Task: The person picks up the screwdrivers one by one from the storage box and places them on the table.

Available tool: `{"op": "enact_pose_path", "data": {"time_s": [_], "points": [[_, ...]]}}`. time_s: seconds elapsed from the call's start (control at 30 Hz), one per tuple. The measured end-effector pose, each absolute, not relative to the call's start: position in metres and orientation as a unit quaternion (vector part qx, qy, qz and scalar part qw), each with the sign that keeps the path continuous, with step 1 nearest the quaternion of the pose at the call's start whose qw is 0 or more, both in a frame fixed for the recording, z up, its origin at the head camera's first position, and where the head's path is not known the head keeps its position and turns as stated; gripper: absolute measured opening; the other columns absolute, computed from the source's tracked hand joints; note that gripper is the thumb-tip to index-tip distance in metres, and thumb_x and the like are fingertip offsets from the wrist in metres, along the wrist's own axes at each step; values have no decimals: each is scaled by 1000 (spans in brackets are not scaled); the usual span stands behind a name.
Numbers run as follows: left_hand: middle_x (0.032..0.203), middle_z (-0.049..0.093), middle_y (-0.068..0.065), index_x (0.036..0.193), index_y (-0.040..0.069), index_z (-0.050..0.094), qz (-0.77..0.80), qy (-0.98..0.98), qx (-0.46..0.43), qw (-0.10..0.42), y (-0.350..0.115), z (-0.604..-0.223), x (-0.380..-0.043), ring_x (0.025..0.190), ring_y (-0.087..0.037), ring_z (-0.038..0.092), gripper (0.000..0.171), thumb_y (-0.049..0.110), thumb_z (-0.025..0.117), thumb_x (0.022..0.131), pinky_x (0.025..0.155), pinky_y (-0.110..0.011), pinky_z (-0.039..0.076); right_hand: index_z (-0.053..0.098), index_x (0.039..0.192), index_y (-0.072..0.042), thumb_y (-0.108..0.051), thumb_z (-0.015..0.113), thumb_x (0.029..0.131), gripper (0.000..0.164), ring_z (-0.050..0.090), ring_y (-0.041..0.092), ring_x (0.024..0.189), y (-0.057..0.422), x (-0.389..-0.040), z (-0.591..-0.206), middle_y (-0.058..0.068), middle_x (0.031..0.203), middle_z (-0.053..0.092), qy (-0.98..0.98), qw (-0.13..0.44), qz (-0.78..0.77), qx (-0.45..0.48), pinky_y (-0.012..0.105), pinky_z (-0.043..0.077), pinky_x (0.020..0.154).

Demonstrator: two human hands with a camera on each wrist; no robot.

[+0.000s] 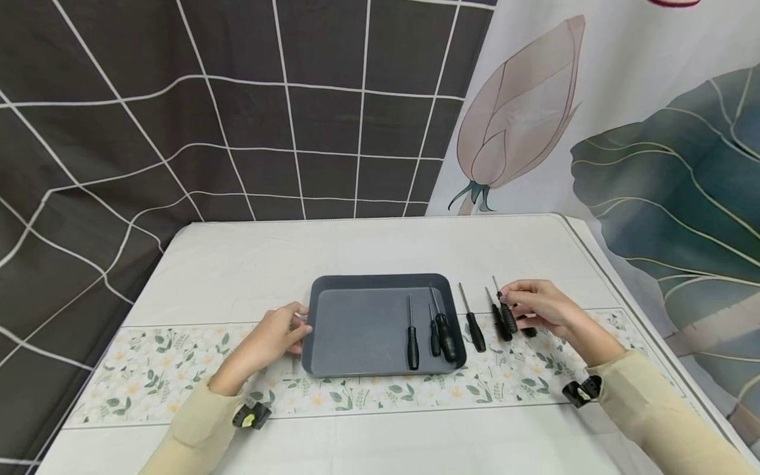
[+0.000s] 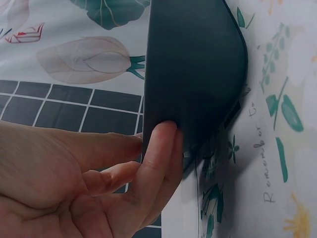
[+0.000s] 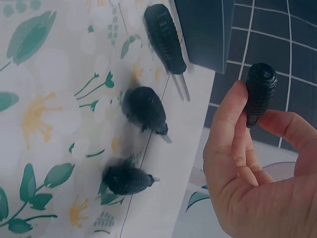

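Note:
My left hand (image 1: 278, 336) grips the left edge of a grey tray (image 1: 356, 330); the left wrist view shows its fingers against the tray's outer wall (image 2: 195, 64). Between the thumb and fingers of my right hand (image 1: 543, 307) is a black-handled screwdriver (image 3: 261, 94), held up off the table, handle toward the right wrist camera. Three more lie on the table right of the tray: one screwdriver (image 1: 475, 332) beside the tray, a second (image 3: 147, 110), and a third (image 3: 128, 179) partly hidden by the right hand in the head view. Inside the tray, at its right side, rest three screwdrivers (image 1: 412, 348).
A white table (image 1: 285, 254) carries a floral printed band (image 1: 178, 369) under the tray. Behind it hang a dark grid-patterned cloth (image 1: 326, 119) and a white curtain with a large bud print (image 1: 516, 112). Both wrists wear small black cameras (image 1: 582, 390).

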State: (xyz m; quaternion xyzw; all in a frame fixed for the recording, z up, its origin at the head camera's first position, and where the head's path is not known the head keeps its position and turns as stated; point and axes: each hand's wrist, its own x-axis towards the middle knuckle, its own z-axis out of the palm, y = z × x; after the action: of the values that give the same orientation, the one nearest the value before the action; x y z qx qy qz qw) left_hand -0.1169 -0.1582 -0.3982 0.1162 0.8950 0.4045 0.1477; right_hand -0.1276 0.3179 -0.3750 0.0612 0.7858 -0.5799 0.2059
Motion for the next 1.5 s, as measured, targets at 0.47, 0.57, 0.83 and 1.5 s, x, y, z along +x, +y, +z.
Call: {"op": "enact_pose_path", "data": {"time_s": [0.47, 0.57, 0.83, 1.5], "points": [[98, 68, -21, 129, -16, 50, 404, 896, 115, 145, -157, -398, -120, 64, -18, 69, 37, -1, 61, 97, 58, -25, 61, 67, 107, -10, -18, 57, 102, 14, 62, 8, 67, 342, -128, -378, 0, 96, 59, 786, 190, -584, 74, 26, 61, 60], [98, 68, -20, 129, -17, 50, 405, 895, 118, 146, -157, -398, -119, 65, -18, 69, 37, -1, 60, 97, 58, -26, 61, 67, 108, -11, -18, 57, 102, 14, 62, 8, 67, 348, -130, -380, 0, 96, 59, 783, 194, -586, 72, 26, 61, 60], [99, 68, -20, 129, -17, 49, 409, 892, 124, 147, -156, -395, -117, 66, -20, 69, 38, 0, 61, 98, 59, -28, 62, 68, 103, -16, -19, 56, 103, 12, 62, 8, 65, 361, -130, -381, -1, 91, 60, 779, 199, -590, 76, 25, 60, 58], [98, 67, -19, 130, -15, 49, 404, 896, 114, 147, -159, -401, -118, 65, -17, 68, 38, 0, 60, 98, 59, -26, 61, 70, 97, -22, -18, 56, 103, 16, 58, 9, 64, 378, -131, -394, -3, 95, 57, 777, 203, -589, 93, 26, 59, 58]]}}
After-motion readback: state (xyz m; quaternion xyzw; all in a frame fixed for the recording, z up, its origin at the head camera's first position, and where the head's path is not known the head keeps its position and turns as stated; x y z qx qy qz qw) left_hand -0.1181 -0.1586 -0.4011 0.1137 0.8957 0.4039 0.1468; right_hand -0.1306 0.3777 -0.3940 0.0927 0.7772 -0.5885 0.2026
